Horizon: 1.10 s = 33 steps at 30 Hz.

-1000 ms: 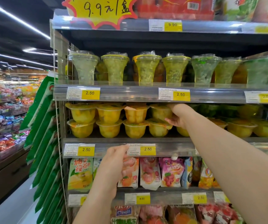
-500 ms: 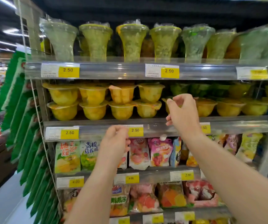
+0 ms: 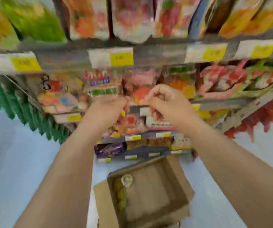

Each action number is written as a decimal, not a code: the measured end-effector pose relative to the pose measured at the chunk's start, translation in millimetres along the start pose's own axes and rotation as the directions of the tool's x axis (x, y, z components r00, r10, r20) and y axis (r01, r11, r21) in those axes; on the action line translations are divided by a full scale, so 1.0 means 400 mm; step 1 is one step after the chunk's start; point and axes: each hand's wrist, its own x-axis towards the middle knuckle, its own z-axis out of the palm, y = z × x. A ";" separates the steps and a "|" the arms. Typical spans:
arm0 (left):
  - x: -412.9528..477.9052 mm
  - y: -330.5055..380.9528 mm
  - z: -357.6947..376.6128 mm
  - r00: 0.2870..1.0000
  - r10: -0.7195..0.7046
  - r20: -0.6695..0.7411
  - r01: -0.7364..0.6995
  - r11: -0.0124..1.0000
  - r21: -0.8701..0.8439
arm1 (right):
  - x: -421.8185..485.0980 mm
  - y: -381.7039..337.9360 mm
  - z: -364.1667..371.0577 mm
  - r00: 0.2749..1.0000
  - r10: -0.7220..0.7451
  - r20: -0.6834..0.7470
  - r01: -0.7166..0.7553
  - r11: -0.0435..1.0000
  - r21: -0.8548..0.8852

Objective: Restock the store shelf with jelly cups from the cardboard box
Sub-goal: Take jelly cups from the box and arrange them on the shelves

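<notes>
Head view, strongly motion-blurred, looking down a store shelf [image 3: 158, 54]. The cardboard box [image 3: 150, 195] stood open on the pale floor [image 3: 17, 162] below the hands. A few jelly cups [image 3: 124, 190] lay along its left inner wall. The right hand [image 3: 167, 102] was raised before the snack packets [image 3: 103, 86], its grip curled inward around nothing visible. The left hand [image 3: 106, 111] hung just beside it. Its grip could not be told, the fingers being hidden behind the hand.

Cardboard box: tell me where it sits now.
Head view, bottom centre: the cardboard box lies open on the floor before the lowest shelf, jelly cups along its left wall.
</notes>
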 end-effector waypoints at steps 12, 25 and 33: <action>0.224 -1.043 0.343 0.749 -0.583 0.314 0.446 0.795 0.412 | -0.100 1.071 0.395 0.466 0.861 0.203 -0.881 0.472 0.019; 0.215 -1.872 0.713 0.593 -0.774 0.221 0.450 0.546 0.707 | -0.039 1.763 0.769 0.548 0.801 0.241 -0.633 0.585 -0.506; 0.187 -1.976 0.814 0.625 -0.780 -0.019 0.739 0.584 0.335 | 0.058 1.924 0.929 0.704 0.652 0.280 -0.437 0.709 -0.553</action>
